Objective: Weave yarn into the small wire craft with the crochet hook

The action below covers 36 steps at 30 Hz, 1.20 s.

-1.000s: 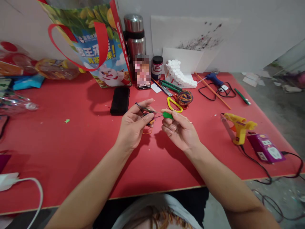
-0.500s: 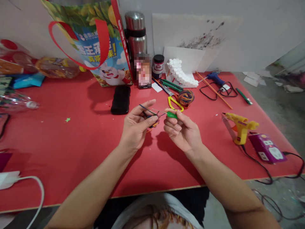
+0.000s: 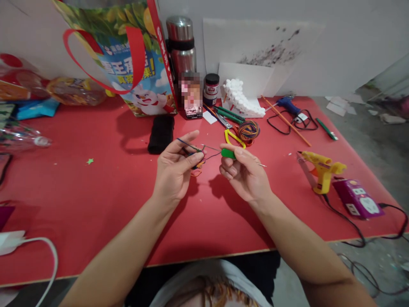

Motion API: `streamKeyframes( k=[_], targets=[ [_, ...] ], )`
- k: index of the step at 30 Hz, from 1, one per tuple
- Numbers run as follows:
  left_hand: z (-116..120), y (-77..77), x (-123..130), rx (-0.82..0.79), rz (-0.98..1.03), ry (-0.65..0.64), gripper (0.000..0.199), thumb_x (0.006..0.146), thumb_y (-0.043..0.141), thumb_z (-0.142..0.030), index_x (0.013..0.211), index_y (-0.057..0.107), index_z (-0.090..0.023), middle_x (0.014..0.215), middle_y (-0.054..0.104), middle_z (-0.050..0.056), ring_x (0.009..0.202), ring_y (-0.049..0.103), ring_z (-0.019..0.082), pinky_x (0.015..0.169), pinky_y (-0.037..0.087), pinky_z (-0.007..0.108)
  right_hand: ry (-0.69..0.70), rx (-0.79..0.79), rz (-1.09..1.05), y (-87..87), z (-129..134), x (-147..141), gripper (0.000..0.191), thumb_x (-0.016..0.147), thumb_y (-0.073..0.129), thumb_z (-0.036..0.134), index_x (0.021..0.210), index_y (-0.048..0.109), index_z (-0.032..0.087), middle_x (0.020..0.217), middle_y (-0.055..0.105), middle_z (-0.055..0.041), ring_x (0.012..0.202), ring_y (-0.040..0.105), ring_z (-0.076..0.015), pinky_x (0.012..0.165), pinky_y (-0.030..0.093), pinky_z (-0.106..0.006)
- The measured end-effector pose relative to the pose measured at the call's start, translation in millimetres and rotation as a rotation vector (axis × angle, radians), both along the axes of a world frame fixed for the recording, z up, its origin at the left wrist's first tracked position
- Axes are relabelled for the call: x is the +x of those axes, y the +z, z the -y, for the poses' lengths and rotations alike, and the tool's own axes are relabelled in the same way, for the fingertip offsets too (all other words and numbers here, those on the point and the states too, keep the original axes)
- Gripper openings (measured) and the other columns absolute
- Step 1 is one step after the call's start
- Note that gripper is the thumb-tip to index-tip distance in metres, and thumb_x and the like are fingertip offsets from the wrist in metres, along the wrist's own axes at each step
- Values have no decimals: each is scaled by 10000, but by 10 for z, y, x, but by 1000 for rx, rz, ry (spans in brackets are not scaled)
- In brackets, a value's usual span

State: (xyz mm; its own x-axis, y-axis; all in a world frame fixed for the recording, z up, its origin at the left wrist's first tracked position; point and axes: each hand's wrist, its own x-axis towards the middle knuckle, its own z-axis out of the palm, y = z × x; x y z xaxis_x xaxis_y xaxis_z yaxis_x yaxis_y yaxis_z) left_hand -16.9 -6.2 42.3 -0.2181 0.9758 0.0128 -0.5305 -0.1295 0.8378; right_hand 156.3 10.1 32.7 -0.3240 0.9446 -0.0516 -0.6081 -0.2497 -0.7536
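My left hand (image 3: pixel 177 167) pinches a small piece of multicoloured yarn work (image 3: pixel 199 163) between thumb and fingers, and a dark strand runs over its raised index finger. Facing it, my right hand (image 3: pixel 245 170) grips the green handle of a thin metal crochet hook (image 3: pixel 228 154). The hook's shaft points left to the yarn work, and a strand stretches from the work toward my right hand. Whether the tip sits inside a loop is too small to tell. Beyond my hands lies a ball of multicoloured yarn (image 3: pixel 249 130), beside yellow-handled scissors (image 3: pixel 234 139).
On the red table (image 3: pixel 111 213) are a black case (image 3: pixel 161 134), a propped phone (image 3: pixel 193 102), a steel flask (image 3: pixel 182 55), a jar (image 3: pixel 211 88) and a large bag (image 3: pixel 140 64). To the right are a yellow glue gun (image 3: pixel 323 170) and a purple box (image 3: pixel 358 198).
My left hand has moved slightly left with the yarn work, widening the distance between my hands. The hook's handle has turned, and its thin rear end now shows behind my right fingers.
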Motion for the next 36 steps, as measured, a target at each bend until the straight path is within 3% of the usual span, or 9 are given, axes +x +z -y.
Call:
streamKeyframes(
  k=[9, 24, 36],
  targets=[
    [34, -26, -19, 79, -170, 91, 462, 705, 911, -86, 1130, 830, -248, 855, 774, 3, 690, 684, 102, 642, 592, 186, -24, 2, 35, 6, -15, 9, 222, 861, 710, 286, 994, 846, 173, 648, 556, 16, 536, 376, -90, 498, 344, -247],
    [55, -15, -7, 81, -227, 154, 414, 724, 920, -120, 1102, 838, -269, 880, 779, 7, 691, 690, 119, 605, 590, 200, -69, 37, 54, -14, -27, 51, 210, 845, 711, 258, 945, 868, 161, 553, 566, 19, 482, 370, -73, 484, 292, -242],
    [58, -80, -2, 187, -318, 197, 445, 759, 895, -103, 1163, 840, -280, 887, 791, 9, 776, 722, 114, 713, 616, 185, -106, 43, 81, 0, -31, 44, 197, 824, 754, 288, 939, 876, 185, 534, 527, 33, 491, 364, -75, 482, 280, -236]
  ],
)
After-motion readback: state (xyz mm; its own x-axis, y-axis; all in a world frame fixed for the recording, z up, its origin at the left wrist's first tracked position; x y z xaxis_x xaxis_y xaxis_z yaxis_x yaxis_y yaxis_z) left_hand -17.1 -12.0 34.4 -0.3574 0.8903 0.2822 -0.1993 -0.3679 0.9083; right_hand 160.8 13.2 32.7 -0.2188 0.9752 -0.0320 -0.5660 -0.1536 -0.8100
